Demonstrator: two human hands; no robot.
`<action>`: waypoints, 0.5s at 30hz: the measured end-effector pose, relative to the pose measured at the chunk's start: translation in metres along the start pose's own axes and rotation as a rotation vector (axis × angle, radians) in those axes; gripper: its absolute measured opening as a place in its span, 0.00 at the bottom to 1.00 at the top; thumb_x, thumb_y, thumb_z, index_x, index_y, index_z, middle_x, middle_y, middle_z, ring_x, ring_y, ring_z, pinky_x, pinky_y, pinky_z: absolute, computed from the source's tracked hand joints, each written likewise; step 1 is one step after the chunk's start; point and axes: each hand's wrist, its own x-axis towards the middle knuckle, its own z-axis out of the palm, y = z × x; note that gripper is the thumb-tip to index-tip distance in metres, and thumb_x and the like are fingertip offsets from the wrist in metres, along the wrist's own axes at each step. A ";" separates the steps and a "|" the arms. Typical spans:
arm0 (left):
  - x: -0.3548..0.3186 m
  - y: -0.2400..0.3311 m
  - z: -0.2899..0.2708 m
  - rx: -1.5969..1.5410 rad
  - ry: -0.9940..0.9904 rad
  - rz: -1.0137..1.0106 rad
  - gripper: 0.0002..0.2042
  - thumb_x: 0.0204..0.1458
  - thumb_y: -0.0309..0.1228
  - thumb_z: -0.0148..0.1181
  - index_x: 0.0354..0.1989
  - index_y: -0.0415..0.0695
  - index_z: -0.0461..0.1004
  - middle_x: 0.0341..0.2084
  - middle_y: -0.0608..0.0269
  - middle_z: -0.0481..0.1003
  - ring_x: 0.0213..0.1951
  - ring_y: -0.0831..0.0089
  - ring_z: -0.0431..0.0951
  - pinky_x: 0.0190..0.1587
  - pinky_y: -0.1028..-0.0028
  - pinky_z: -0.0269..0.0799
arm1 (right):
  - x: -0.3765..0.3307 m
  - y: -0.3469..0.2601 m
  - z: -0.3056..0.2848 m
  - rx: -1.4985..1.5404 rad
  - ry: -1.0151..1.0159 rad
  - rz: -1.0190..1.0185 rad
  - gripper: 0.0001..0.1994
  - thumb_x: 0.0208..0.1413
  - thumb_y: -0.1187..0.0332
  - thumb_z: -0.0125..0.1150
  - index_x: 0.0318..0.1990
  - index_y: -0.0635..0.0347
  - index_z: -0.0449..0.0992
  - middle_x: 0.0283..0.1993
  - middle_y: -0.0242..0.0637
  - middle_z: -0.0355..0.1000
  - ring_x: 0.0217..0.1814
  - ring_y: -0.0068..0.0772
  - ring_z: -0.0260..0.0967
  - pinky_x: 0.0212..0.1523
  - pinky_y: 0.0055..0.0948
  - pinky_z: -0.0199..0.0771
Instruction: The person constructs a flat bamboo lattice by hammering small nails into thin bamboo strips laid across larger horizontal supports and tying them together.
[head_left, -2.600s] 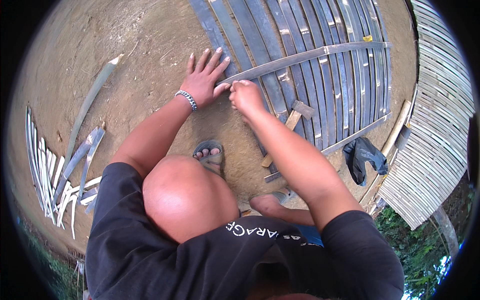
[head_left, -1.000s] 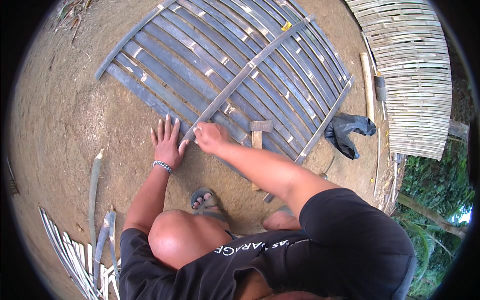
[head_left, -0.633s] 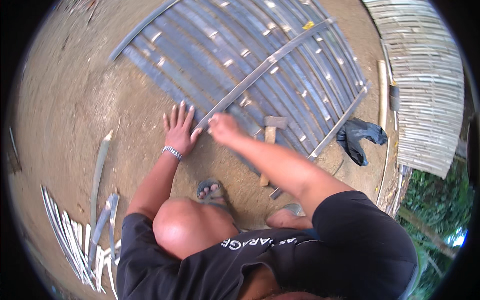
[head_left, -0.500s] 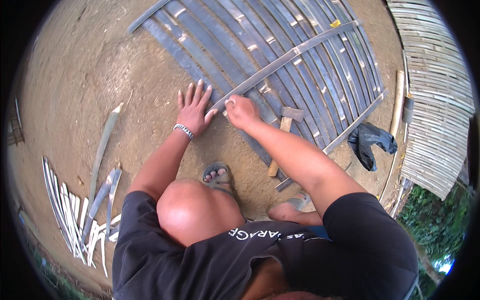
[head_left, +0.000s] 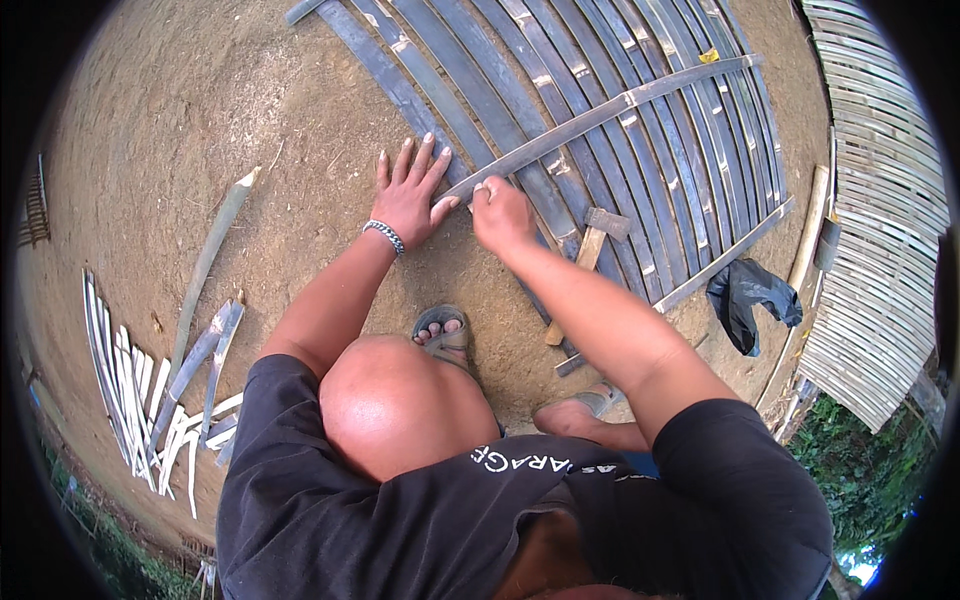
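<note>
A panel of dark split-bamboo slats (head_left: pixel 519 85) lies on the ground, with a bamboo crosspiece (head_left: pixel 585 122) laid across it. My left hand (head_left: pixel 408 205) has its fingers spread, fingertips by the outermost slat and thumb touching the crosspiece's near end. Just right of there, my right hand (head_left: pixel 503 216) is closed in a pinch against that crosspiece's edge; whatever is between its fingers is too hidden to name. A hammer (head_left: pixel 589 246) with a wooden handle and a blocky head rests on the slats, to the right of my right hand and partly behind the forearm.
A black plastic bag (head_left: pixel 745 305) lies at the panel's right corner, near a bamboo pole (head_left: pixel 808 228) and a woven bamboo wall (head_left: pixel 880 190). To the left are a long bamboo strip (head_left: pixel 211 250) and a heap of pale split strips (head_left: pixel 128 400) on bare dirt.
The view has shifted, so the panel and both hands sit farther right in the picture. Both hands keep nearly the same places at the crosspiece's end; the hammer stays on the slats.
</note>
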 end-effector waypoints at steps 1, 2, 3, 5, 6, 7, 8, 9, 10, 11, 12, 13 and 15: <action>0.000 0.000 0.000 -0.001 -0.009 -0.004 0.37 0.62 0.55 0.51 0.78 0.57 0.50 0.79 0.58 0.42 0.78 0.52 0.40 0.76 0.43 0.29 | -0.005 -0.002 0.006 0.004 0.009 0.017 0.16 0.65 0.55 0.50 0.43 0.55 0.79 0.43 0.53 0.79 0.49 0.62 0.76 0.50 0.54 0.74; 0.000 0.000 0.001 0.006 0.003 0.000 0.37 0.62 0.55 0.51 0.78 0.57 0.50 0.79 0.58 0.42 0.78 0.52 0.40 0.76 0.43 0.30 | -0.011 -0.005 0.008 0.007 0.018 0.036 0.16 0.65 0.55 0.50 0.43 0.55 0.79 0.43 0.53 0.79 0.49 0.62 0.76 0.50 0.55 0.74; -0.001 -0.001 0.002 0.013 0.014 0.004 0.37 0.62 0.55 0.51 0.78 0.57 0.50 0.79 0.58 0.42 0.78 0.52 0.40 0.76 0.43 0.30 | -0.013 -0.007 0.006 -0.031 -0.055 0.021 0.16 0.64 0.54 0.50 0.45 0.55 0.79 0.44 0.54 0.79 0.50 0.61 0.76 0.51 0.55 0.74; -0.001 -0.002 0.003 0.043 0.010 0.008 0.37 0.62 0.55 0.50 0.78 0.58 0.49 0.79 0.58 0.42 0.78 0.52 0.40 0.76 0.42 0.30 | -0.025 -0.014 0.004 0.005 -0.156 -0.176 0.17 0.63 0.54 0.50 0.45 0.54 0.79 0.44 0.54 0.79 0.50 0.61 0.76 0.52 0.54 0.74; 0.001 -0.003 0.002 0.066 -0.007 0.008 0.37 0.62 0.55 0.50 0.78 0.58 0.49 0.79 0.58 0.42 0.78 0.52 0.40 0.76 0.42 0.30 | -0.030 -0.020 0.002 0.025 -0.207 -0.274 0.17 0.63 0.53 0.50 0.45 0.54 0.79 0.43 0.55 0.79 0.50 0.61 0.76 0.52 0.54 0.74; 0.001 -0.003 0.002 0.089 -0.024 0.008 0.37 0.62 0.55 0.50 0.78 0.58 0.49 0.79 0.58 0.42 0.78 0.52 0.40 0.76 0.42 0.30 | -0.031 -0.029 0.000 0.022 -0.218 -0.217 0.16 0.62 0.55 0.51 0.45 0.54 0.80 0.43 0.55 0.79 0.49 0.61 0.76 0.51 0.53 0.75; 0.000 -0.004 0.002 0.072 -0.014 0.012 0.37 0.62 0.55 0.50 0.78 0.58 0.49 0.79 0.58 0.42 0.78 0.52 0.40 0.76 0.42 0.30 | -0.028 -0.026 0.003 0.082 -0.136 -0.188 0.16 0.62 0.55 0.52 0.44 0.55 0.80 0.42 0.55 0.79 0.49 0.61 0.76 0.51 0.53 0.75; -0.001 -0.004 0.003 0.057 -0.002 0.013 0.37 0.62 0.55 0.50 0.78 0.58 0.49 0.79 0.58 0.42 0.78 0.52 0.40 0.76 0.42 0.30 | -0.022 -0.020 0.006 0.142 -0.056 -0.161 0.16 0.62 0.55 0.52 0.43 0.56 0.80 0.41 0.55 0.79 0.48 0.61 0.76 0.50 0.53 0.75; -0.001 -0.005 0.004 0.041 0.010 0.014 0.37 0.62 0.55 0.50 0.78 0.58 0.49 0.79 0.58 0.42 0.78 0.52 0.40 0.76 0.42 0.30 | -0.016 -0.014 0.009 0.203 0.024 -0.134 0.16 0.62 0.55 0.53 0.42 0.57 0.80 0.41 0.55 0.79 0.48 0.62 0.76 0.50 0.52 0.75; -0.002 -0.005 0.004 0.031 0.017 0.007 0.37 0.62 0.55 0.50 0.78 0.58 0.49 0.79 0.58 0.41 0.78 0.52 0.40 0.76 0.42 0.30 | -0.012 -0.012 0.008 0.239 0.055 -0.007 0.17 0.63 0.56 0.54 0.40 0.61 0.80 0.41 0.57 0.79 0.47 0.63 0.77 0.49 0.51 0.75; -0.003 -0.003 0.004 0.027 0.021 0.010 0.37 0.62 0.55 0.50 0.78 0.58 0.49 0.79 0.58 0.41 0.78 0.52 0.40 0.76 0.42 0.30 | -0.005 -0.005 0.007 0.219 0.002 0.099 0.19 0.64 0.54 0.53 0.40 0.63 0.80 0.41 0.59 0.79 0.47 0.63 0.77 0.49 0.52 0.75; -0.004 -0.003 0.004 0.023 0.024 0.011 0.37 0.62 0.56 0.50 0.78 0.58 0.49 0.79 0.58 0.41 0.78 0.52 0.40 0.76 0.42 0.30 | -0.001 0.002 0.008 0.177 -0.107 0.107 0.20 0.64 0.54 0.52 0.41 0.64 0.80 0.42 0.59 0.78 0.48 0.63 0.76 0.50 0.53 0.74; -0.001 -0.001 0.002 0.037 0.008 0.008 0.37 0.63 0.56 0.49 0.78 0.58 0.49 0.79 0.58 0.41 0.78 0.52 0.40 0.76 0.43 0.29 | 0.009 0.009 0.018 0.131 -0.168 0.105 0.21 0.65 0.53 0.50 0.40 0.64 0.80 0.40 0.57 0.79 0.46 0.61 0.77 0.49 0.53 0.74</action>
